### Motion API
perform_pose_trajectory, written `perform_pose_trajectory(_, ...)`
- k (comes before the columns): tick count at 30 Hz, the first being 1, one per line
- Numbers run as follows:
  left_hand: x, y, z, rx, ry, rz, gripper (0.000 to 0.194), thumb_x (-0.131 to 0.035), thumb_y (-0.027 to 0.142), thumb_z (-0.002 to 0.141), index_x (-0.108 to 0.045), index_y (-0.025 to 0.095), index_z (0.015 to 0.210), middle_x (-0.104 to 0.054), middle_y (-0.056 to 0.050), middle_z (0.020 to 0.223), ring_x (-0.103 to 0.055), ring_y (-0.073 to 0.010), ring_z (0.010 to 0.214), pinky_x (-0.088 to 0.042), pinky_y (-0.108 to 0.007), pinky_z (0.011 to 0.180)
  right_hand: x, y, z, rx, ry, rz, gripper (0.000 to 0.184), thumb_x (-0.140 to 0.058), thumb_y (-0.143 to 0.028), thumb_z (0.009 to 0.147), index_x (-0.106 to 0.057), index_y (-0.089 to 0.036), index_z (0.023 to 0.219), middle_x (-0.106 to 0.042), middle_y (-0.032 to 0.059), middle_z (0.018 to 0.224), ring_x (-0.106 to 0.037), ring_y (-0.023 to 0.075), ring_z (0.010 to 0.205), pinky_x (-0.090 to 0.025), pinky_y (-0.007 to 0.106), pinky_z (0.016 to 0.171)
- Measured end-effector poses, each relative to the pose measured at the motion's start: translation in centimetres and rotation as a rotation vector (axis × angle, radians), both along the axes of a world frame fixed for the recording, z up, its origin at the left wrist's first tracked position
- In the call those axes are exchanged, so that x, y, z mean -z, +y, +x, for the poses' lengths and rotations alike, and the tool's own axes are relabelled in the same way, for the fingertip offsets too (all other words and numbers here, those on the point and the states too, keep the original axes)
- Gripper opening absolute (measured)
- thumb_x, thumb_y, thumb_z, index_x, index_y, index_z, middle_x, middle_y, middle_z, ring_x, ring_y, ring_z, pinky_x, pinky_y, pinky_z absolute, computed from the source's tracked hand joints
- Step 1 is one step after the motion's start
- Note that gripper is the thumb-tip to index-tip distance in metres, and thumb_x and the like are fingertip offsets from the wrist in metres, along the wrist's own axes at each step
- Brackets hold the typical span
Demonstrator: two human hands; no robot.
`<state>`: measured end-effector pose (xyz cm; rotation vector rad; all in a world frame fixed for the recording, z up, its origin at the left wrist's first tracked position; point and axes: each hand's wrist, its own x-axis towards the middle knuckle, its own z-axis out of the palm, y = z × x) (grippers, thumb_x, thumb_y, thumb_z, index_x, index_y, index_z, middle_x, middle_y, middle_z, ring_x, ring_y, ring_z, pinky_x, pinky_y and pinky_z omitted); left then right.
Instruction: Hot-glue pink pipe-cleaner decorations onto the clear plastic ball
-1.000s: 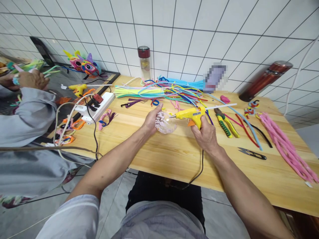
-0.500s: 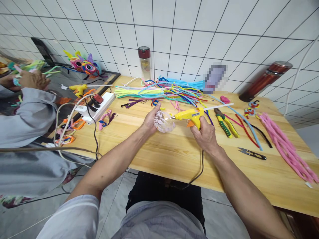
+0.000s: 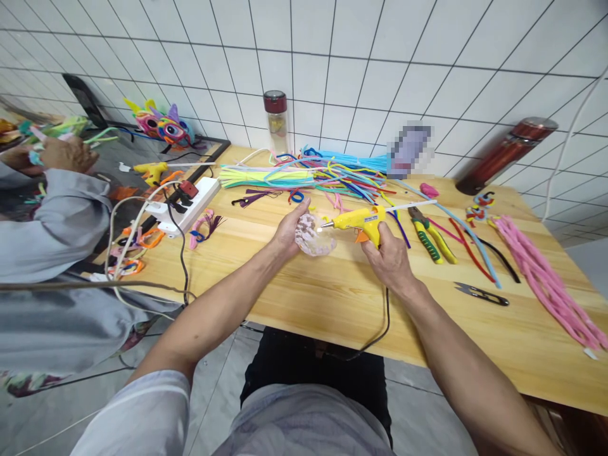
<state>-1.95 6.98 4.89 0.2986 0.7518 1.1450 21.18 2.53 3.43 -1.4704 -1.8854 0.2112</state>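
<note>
My left hand [image 3: 289, 229] is closed around a clear faceted ball [image 3: 313, 235], held just above the wooden table [image 3: 304, 297]. My right hand [image 3: 387, 256] grips the handle of a yellow glue gun [image 3: 357, 220], whose nozzle touches the upper right side of the ball. A white glue stick [image 3: 412, 204] pokes out of the gun's back. The gun's black cord [image 3: 380, 329] hangs over the table's front edge.
A heap of coloured pipe cleaners [image 3: 323, 174] lies behind my hands, pink ones [image 3: 546, 278] at the right. Pliers [image 3: 430, 234], black snips [image 3: 482, 292], a power strip [image 3: 187, 204], two bottles [image 3: 276, 120] [image 3: 506, 155]. Another person's sleeve [image 3: 52, 215] and hand are at the left.
The glue gun has shifted slightly left, its nozzle closing from just short of the ball to touching it. My left hand turned the ball a little.
</note>
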Motion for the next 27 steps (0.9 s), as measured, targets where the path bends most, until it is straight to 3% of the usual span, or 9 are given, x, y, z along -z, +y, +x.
perform_pose_trajectory(11, -0.11, -0.06, -0.08, -0.02, 0.003, 0.054, 0.063, -0.079, 0.047, 0.091, -0.036, 0.021, 0.053, -0.04, 0.007, 0.041, -0.036, -0.0053, 0.031, -0.023, -0.019, 0.035, 0.14, 0.03, 0.04, -0.013, 0.007, 0.021, 0.011, -0.051, -0.036, 0.082, -0.044, -0.028, 0.087, -0.043, -0.0047, 0.056, -0.038, 0.0183, 0.049, -0.029, 0.031, 0.054)
perform_pose_trajectory(27, -0.09, 0.01, -0.12, -0.005, -0.019, 0.049, 0.066, -0.084, 0.051, 0.085, -0.036, 0.021, 0.052, -0.039, 0.006, 0.04, -0.036, -0.006, 0.032, -0.024, -0.022, 0.037, -0.73, -0.3, -0.11, -0.03, 0.078, -0.021, 0.016, -0.053, -0.041, 0.086, -0.043, -0.028, 0.084, -0.044, -0.0054, 0.057, -0.041, 0.0177, 0.051, -0.03, 0.03, 0.054)
